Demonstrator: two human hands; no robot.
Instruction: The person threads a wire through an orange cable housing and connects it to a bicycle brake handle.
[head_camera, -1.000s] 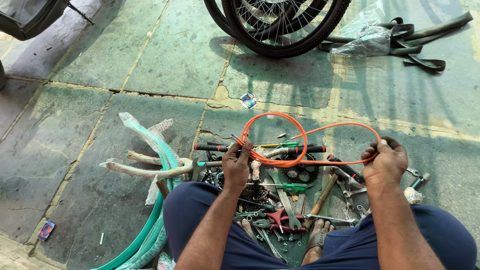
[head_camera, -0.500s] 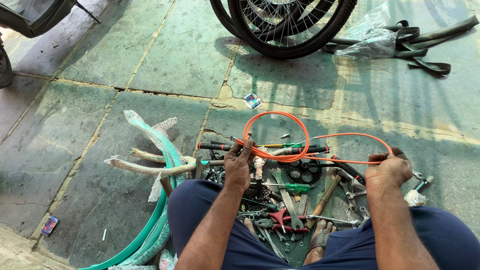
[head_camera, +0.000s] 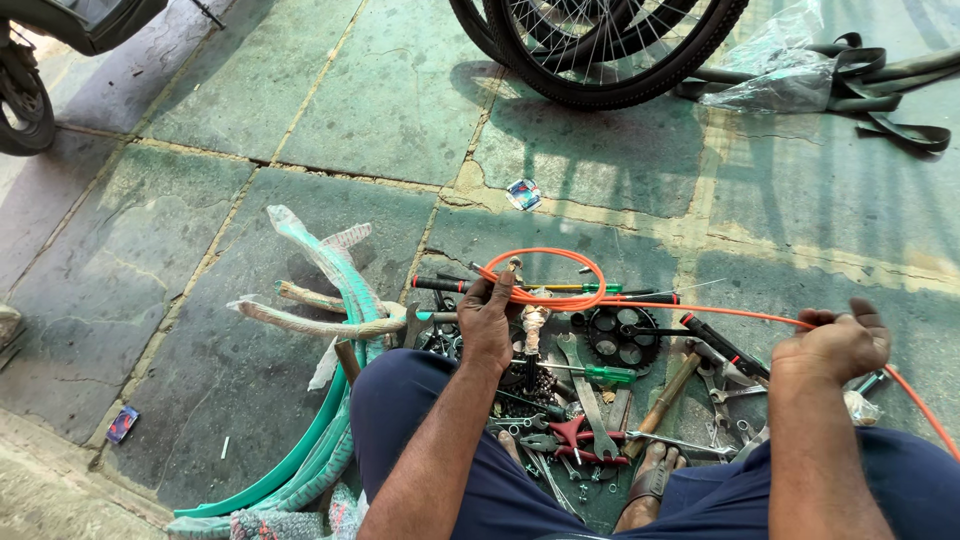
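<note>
Left of the black chainring (head_camera: 620, 338), teal mudguards (head_camera: 330, 400) lie on the stone floor (head_camera: 150, 250). The left hand (head_camera: 490, 318) pinches the looped orange cable housing (head_camera: 545, 275) just above the chainring; the cable runs right to the right hand (head_camera: 835, 345), closed around it. It looks light, springy and smooth, best gripped near the coil crossing.

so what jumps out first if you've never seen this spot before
The orange cable, looped at the left hand and running to the right hand, mid-frame. Under it a heap of tools with a black sprocket lies between the knees. A bicycle wheel stands at the top, teal strips lower left.
</note>
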